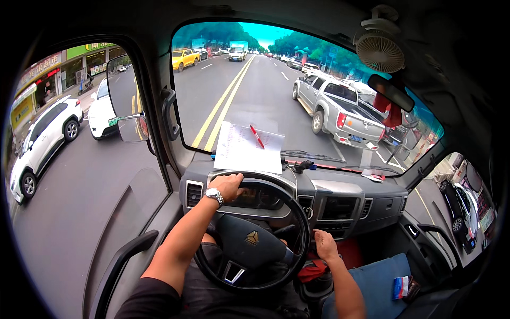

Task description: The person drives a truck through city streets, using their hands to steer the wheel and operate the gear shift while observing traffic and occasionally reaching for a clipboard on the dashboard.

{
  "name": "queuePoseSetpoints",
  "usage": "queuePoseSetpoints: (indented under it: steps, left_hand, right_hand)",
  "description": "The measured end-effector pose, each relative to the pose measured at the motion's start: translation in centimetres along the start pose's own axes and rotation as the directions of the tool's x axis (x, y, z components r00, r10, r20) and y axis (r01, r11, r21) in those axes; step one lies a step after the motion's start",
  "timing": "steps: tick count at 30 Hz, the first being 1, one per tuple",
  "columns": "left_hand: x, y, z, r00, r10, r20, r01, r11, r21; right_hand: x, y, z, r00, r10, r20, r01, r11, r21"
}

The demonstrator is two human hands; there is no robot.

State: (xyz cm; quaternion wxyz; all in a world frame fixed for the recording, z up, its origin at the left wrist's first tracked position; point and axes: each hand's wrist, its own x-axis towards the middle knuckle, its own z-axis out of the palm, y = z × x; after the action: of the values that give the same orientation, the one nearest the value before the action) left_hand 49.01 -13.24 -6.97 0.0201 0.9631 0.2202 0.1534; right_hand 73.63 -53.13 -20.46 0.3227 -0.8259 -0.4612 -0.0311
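Note:
My left hand (227,186), with a silver watch (214,196) on the wrist, is closed over the upper left rim of a black steering wheel (305,234). A gold emblem sits on the wheel's hub. My right hand (325,244) is to the right of the wheel, above a red cloth (313,271) by the seat. Its fingers look curled, but what they hold is hidden. On the dashboard beyond the wheel lie sheets of white paper (239,151) with handwriting. A red pen (257,136) rests on them.
Through the windshield, a silver pickup truck (342,109) stands ahead at the right. A yellow pickup (185,59) and a light-coloured truck (238,51) are beyond the double yellow line. White cars (50,133) show at the left window. A blue-white packet (401,287) lies on the seat.

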Motion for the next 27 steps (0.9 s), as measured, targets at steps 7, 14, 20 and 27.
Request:
queuePoseSetpoints:
  steps: [7, 14, 20, 27]
  left_hand:
    - [-1.4, -0.2, -0.3, 0.998, -0.047, -0.028, 0.047, 0.999, -0.018]
    - [-2.6, -0.8, -0.7, 0.994, -0.109, -0.007, 0.108, 0.992, -0.061]
    - [0.5, -5.4, 1.1, 0.95, -0.261, -0.174, 0.086, 0.751, -0.655]
    - [8.4, -14.1, 5.3, 0.807, -0.531, -0.258, 0.303, 0.747, -0.592]
  right_hand:
    - [-2.5, 7.5, -1.6, 0.627, 0.689, 0.364, -0.292, 0.641, -0.71]
    - [-4.2, 6.5, -1.4, 0.688, 0.652, 0.319, -0.253, 0.627, -0.736]
    - [-3.9, 6.3, -1.2, 0.688, 0.673, 0.273, -0.311, 0.613, -0.727]
    - [-3.3, 5.5, -1.0, 0.674, 0.689, 0.265, -0.292, 0.579, -0.761]
